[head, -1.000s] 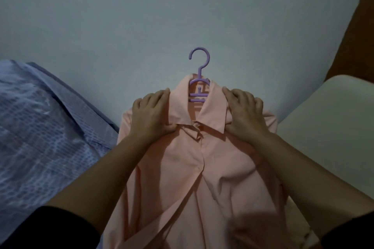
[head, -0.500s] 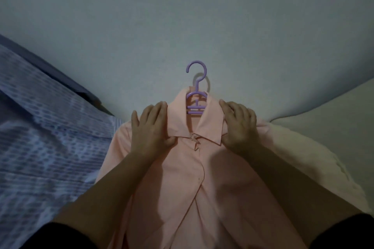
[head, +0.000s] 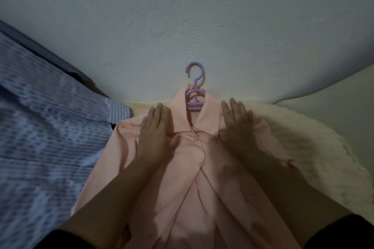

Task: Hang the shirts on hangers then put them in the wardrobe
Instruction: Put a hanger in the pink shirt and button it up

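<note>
A peach shirt [head: 194, 168] is laid flat, collar away from the viewer, with a purple hanger [head: 194, 95] already slipped inside it; the hook is seen above the neckline, resting against a pale wall [head: 202, 16], and the hanger's centre bars are visible in the open collar. The collar is flanked by the two hands, one on each shoulder of the shirt, so that the hanger lies between them and just beyond the fingertips. To the left, a blue patterned shirt [head: 40, 137] is spread out, its striped edge touching the peach shirt's left sleeve. A cream fleecy cloth [head: 303, 137] is seen under and to the right of the peach shirt, with a plain cream surface [head: 344, 103] beyond it. Nothing is placed over the shirt except the forearms, by which its lower front is partly covered. The left hand [head: 155, 129] is held flat, fingers straight and together, pressed on the left shoulder beside the collar. The right hand [head: 236, 125] is likewise laid open on the right shoulder, fingers extended; nothing is gripped by either.
</note>
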Demonstrator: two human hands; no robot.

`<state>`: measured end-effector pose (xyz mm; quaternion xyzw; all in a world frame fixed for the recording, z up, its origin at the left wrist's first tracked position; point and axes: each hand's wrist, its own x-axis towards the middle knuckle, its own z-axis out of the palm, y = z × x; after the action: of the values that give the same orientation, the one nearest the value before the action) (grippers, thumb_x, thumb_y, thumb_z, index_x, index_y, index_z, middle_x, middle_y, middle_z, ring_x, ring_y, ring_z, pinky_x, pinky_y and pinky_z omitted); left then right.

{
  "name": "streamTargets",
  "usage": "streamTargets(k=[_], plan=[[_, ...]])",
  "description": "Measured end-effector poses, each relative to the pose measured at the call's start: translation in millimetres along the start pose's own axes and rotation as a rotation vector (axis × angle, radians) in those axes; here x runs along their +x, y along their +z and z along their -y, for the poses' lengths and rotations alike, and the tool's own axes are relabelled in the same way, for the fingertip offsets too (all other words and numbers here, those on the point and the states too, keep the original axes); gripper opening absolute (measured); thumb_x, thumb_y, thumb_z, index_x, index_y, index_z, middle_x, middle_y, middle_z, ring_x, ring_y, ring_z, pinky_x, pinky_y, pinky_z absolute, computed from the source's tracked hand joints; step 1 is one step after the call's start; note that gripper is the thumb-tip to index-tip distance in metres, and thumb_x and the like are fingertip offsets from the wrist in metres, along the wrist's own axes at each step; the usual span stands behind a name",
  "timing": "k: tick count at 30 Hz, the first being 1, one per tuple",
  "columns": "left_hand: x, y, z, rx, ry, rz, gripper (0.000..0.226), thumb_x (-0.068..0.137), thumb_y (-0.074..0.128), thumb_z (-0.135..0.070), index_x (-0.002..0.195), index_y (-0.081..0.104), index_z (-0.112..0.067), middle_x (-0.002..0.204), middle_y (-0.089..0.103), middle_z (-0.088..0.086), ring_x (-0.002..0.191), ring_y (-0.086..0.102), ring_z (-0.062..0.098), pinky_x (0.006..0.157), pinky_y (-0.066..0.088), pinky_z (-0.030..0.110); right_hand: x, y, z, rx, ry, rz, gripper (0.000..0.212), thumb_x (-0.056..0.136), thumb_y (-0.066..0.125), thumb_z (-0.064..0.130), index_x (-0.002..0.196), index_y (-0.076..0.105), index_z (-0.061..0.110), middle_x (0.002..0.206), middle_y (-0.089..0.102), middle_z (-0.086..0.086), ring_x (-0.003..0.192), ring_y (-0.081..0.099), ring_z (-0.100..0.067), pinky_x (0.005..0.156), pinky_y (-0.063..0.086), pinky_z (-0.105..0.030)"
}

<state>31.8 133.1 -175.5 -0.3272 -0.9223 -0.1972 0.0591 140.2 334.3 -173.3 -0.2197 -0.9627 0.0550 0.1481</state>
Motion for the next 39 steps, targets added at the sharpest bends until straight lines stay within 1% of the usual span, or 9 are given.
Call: streamTargets(k=[6, 9, 13, 17, 24, 30, 33, 36, 39], plan=[[-65.6, -34.2, -30.8, -0.265, -0.035, 0.129, 0.07, 0.088, 0.065, -0.036, 0.147, 0.035, -0.016, 0.155, 0.031, 0.002, 0.142, 0.027, 0.017, 0.111, 0.016, 0.021, -61.9, -25.7, 8.4, 0.211, 0.031, 0.023, 0.063, 0.071, 0.056, 0.029, 0.132, 0.052, 0.01, 0.137, 0.049, -0.017, 0.127, 0.044, -0.035, 0.105, 0.032, -0.044], [-106.8, -41.4, -48.2, -0.361, -0.137, 0.225, 0.056, 0.089, 0.063, -0.037, 0.14, 0.047, -0.018, 0.146, 0.045, 0.0, 0.133, 0.042, 0.016, 0.114, 0.028, 0.028, -107.0, -33.3, 13.8, 0.293, 0.049, 0.073, 0.056, 0.075, 0.043, 0.038, 0.118, 0.063, 0.009, 0.121, 0.061, -0.014, 0.113, 0.055, -0.035, 0.099, 0.036, -0.035], [-151.0, -37.6, -54.0, -0.377, -0.236, 0.282, 0.052, 0.083, 0.069, -0.042, 0.128, 0.059, -0.018, 0.119, 0.065, 0.0, 0.104, 0.061, 0.015, 0.093, 0.049, 0.032, -162.1, -45.4, 17.6, 0.355, 0.13, 0.171, 0.056, 0.077, 0.052, 0.049, 0.122, 0.058, 0.015, 0.119, 0.054, -0.005, 0.114, 0.047, -0.025, 0.098, 0.026, -0.021], [-175.4, -34.6, -53.3, -0.305, -0.291, 0.288, 0.034, 0.087, 0.064, -0.03, 0.118, 0.066, -0.018, 0.1, 0.068, -0.002, 0.086, 0.064, 0.014, 0.079, 0.05, 0.025, -199.7, -48.7, 19.1, 0.398, 0.236, 0.32, 0.05, 0.082, 0.066, 0.031, 0.128, 0.052, 0.017, 0.121, 0.051, -0.005, 0.114, 0.048, -0.024, 0.097, 0.039, -0.032], [-195.8, -46.4, -88.3, -0.58, -0.371, 0.184, 0.029, 0.094, 0.054, -0.022, 0.068, 0.067, -0.017, 0.066, 0.068, 0.005, 0.061, 0.06, 0.016, 0.056, 0.04, 0.021, -198.5, -71.3, 41.9, 0.886, 0.542, 0.278, 0.029, 0.088, 0.052, 0.006, 0.115, 0.059, 0.014, 0.107, 0.062, -0.002, 0.094, 0.055, -0.015, 0.079, 0.039, -0.02], [-216.0, -27.2, -97.6, -0.673, -0.551, 0.265, 0.018, 0.096, 0.054, -0.021, 0.103, 0.07, -0.021, 0.073, 0.067, -0.01, 0.065, 0.064, 0.005, 0.05, 0.042, 0.007, -215.2, -58.5, 45.3, 0.884, 0.674, 0.34, 0.035, 0.091, 0.047, 0.005, 0.124, 0.054, 0.011, 0.12, 0.06, -0.006, 0.099, 0.051, -0.016, 0.083, 0.039, -0.024], [-206.5, -25.8, -95.5, -0.686, -0.578, 0.236, 0.019, 0.094, 0.057, -0.022, 0.11, 0.069, -0.02, 0.085, 0.07, -0.009, 0.071, 0.064, 0.003, 0.053, 0.043, 0.003, -209.2, -58.9, 51.1, 0.767, 0.561, 0.241, 0.032, 0.092, 0.051, 0.009, 0.124, 0.053, 0.012, 0.114, 0.057, -0.002, 0.098, 0.05, -0.013, 0.08, 0.039, -0.022], [-190.4, -19.4, -92.1, -0.654, -0.579, 0.199, 0.034, 0.09, 0.062, -0.027, 0.124, 0.063, -0.018, 0.105, 0.071, -0.003, 0.082, 0.066, 0.006, 0.077, 0.057, 0.021, -195.3, -55.4, 58.6, 0.536, 0.323, 0.063, 0.029, 0.088, 0.055, 0.008, 0.116, 0.061, 0.009, 0.111, 0.059, -0.006, 0.104, 0.052, -0.018, 0.09, 0.037, -0.02], [-174.7, -15.2, -96.8, -0.671, -0.543, 0.181, 0.037, 0.089, 0.066, -0.027, 0.125, 0.062, -0.019, 0.106, 0.071, -0.002, 0.074, 0.064, 0.001, 0.068, 0.054, 0.016, -178.9, -50.5, 62.4, 0.51, 0.206, 0.11, 0.024, 0.089, 0.052, 0.006, 0.108, 0.068, 0.007, 0.105, 0.063, -0.008, 0.098, 0.055, -0.018, 0.079, 0.031, -0.013]])
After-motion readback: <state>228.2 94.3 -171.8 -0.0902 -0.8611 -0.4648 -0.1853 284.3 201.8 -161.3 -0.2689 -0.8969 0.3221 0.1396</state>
